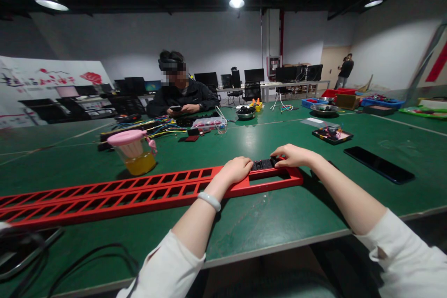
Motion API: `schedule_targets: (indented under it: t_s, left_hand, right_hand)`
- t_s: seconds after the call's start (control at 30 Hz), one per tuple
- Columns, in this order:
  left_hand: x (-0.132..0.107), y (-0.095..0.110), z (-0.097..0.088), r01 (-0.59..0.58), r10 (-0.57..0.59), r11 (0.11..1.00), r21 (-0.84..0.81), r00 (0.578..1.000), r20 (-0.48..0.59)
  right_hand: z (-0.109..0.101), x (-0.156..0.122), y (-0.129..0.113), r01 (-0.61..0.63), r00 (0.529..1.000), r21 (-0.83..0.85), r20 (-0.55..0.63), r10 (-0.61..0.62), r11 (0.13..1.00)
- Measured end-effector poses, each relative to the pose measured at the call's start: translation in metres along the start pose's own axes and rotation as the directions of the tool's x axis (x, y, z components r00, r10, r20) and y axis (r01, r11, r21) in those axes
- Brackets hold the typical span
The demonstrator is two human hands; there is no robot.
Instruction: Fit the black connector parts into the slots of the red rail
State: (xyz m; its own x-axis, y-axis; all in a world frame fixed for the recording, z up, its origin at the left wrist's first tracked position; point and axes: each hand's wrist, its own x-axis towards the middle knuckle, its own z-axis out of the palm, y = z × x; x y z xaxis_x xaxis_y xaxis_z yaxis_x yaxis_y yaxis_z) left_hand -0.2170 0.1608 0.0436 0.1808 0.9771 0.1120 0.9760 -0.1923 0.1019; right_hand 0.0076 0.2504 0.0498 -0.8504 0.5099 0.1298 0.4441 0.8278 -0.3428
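Note:
A long red slotted frame (195,189) lies across the green table in front of me, with two rows of slanted openings and a larger opening at its right end. Several black block-like modules (263,164) sit in a row along the far rail at that end. My left hand (237,170) is closed over the frame, its fingertips against the left end of the modules. At the row's right end, my right hand (293,154) reaches down with bent fingers closed on a black module. Its fingertips are partly hidden.
A lidded cup (138,163) of yellow liquid stands just behind the frame. Right of me lie a black phone (379,164) and a small tray (332,134) of parts. Black cables (94,251) are at lower left. Across the table sits a person (181,93) near bundled wires (157,126).

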Motion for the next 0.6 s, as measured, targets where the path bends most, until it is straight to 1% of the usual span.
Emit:
schedule_targets:
  t_s: [0.27,0.6]
  left_hand:
    - [0.0021,-0.0039,0.0033,-0.016,0.016,1.000,-0.014,1.000,0.003]
    - [0.0039,-0.0105,0.0083,-0.063,0.063,0.998,0.002,0.998,-0.028]
  right_hand:
    - [0.0002,0.0006,0.0002,-0.004,1.000,-0.005,0.000,0.004,1.000]
    - [0.0010,0.0011,0.0001,-0.006,1.000,0.014,0.015,0.005,1.000]
